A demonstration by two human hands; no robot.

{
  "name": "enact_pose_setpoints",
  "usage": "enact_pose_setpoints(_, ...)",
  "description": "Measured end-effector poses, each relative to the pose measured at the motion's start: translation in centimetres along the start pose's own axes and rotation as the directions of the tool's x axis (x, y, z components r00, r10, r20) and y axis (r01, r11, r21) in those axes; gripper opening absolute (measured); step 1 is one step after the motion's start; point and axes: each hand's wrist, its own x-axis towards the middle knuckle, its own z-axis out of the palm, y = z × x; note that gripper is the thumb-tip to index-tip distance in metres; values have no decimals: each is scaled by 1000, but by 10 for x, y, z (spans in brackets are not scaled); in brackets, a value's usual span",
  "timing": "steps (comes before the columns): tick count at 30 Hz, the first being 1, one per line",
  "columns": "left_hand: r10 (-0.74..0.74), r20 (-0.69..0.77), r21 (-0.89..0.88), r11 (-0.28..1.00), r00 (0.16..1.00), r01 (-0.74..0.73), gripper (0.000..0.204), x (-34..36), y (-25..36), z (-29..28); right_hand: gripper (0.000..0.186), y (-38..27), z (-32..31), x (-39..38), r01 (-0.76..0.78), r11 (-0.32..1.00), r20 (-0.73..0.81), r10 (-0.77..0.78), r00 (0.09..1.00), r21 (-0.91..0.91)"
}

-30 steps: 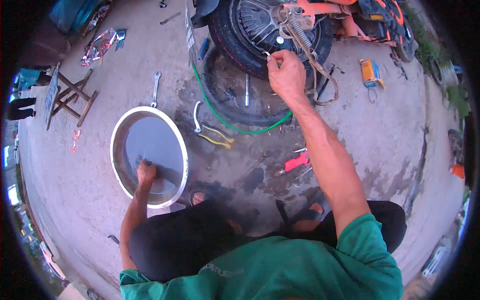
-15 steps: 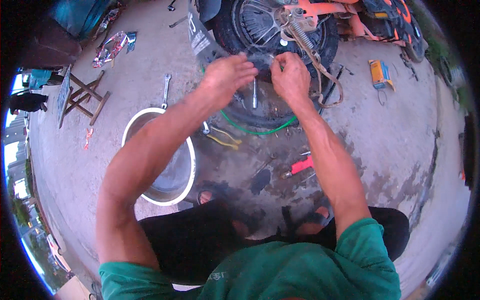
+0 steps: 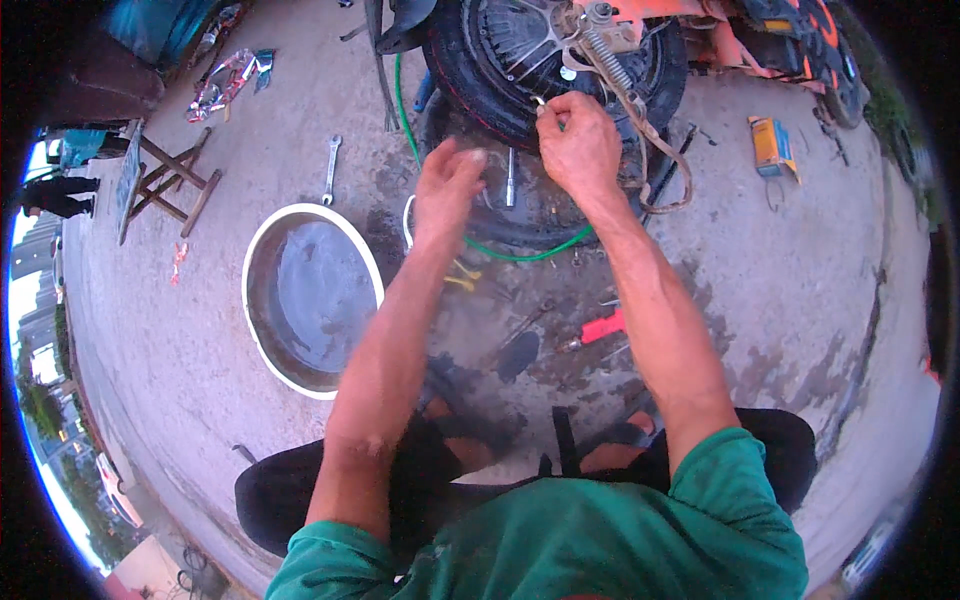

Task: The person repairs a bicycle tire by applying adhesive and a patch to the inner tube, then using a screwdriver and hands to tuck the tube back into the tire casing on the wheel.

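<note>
My right hand [image 3: 580, 145] is closed in a pinch at the near side of the motorbike wheel [image 3: 510, 60]. Its fingers grip the green hose [image 3: 525, 258], and a small metal tip pokes out toward the wheel's rim. From there the hose loops over the ground behind my left hand and runs away at the far left. Somewhat blurred, my left hand [image 3: 450, 190] hovers left of the wheel, its fingers loosely bent and apart, with nothing seen in them. Between the hands, a metal socket tool [image 3: 511, 180] stands out below the tyre.
On the left are a white-rimmed basin [image 3: 255, 325] with water, a spanner [image 3: 332, 165] and a folding stool [image 3: 165, 185]. Yellow-handled pliers [image 3: 462, 275] lie near my left forearm. A red tool [image 3: 602, 326] rests by my right forearm; a yellow-blue box [image 3: 772, 148] lies farther right.
My left hand has swung down and a little left, its fingers bending from a flatter spread. A grey printed sheet beside the tyre no longer shows. My right hand keeps its pinch by the wheel.
</note>
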Motion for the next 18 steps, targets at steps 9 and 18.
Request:
enact_pose_setpoints(9, 152, -9, -367, 919, 988, -144, 36, 57, -13, 83, 18, -5, 5, 6, -2, 998, -43, -1, 999, -60)
enact_pose_setpoints(18, 106, -189, -362, 917, 976, -169, 46, 46, -21, 98, 17, 4, -1, 9, 61, 997, 37, -59, 998, -46)
